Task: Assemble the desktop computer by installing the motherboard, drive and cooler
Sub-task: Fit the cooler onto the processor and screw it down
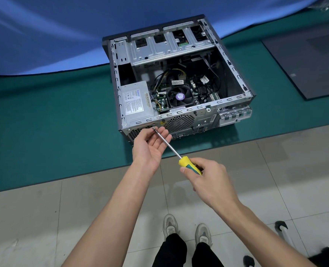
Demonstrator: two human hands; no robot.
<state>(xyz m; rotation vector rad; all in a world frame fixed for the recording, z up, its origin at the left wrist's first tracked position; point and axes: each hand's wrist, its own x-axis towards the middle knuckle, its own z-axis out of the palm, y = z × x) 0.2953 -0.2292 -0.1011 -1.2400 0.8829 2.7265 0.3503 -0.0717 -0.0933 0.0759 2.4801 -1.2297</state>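
Nearest, two grey mesh shoes (pixel 186 231) stand on pale glossy floor tiles (pixel 44 218), with a small black caster (pixel 249 261) at the near right. Above them the right hand (pixel 211 177) is curled round the smooth yellow-and-green handle of a screwdriver (pixel 181 158), whose slim steel shaft slants up and to the left. The left hand (pixel 150 146) lies palm up under that shaft, thumb and forefinger pinching a small silver screw (pixel 153 128) at the tip while the other fingers stay loosely spread. Screw and tip sit just at the near top edge of the computer case (pixel 235 74), close to its perforated rear panel.

The boxy sheet-metal case lies open on its side on a matte green mat (pixel 44 116). Inside, a grey power supply (pixel 135 102) fills the near left corner; beside it a round black cooler fan (pixel 180 97) with a purple hub sits on the green motherboard (pixel 204 89), crossed by black and yellow cables. A ribbed silver drive cage (pixel 163 45) spans the far side.

At the far right a flat dark side panel (pixel 304 62) rests on the mat. Blue cloth (pixel 53 31) hangs behind.
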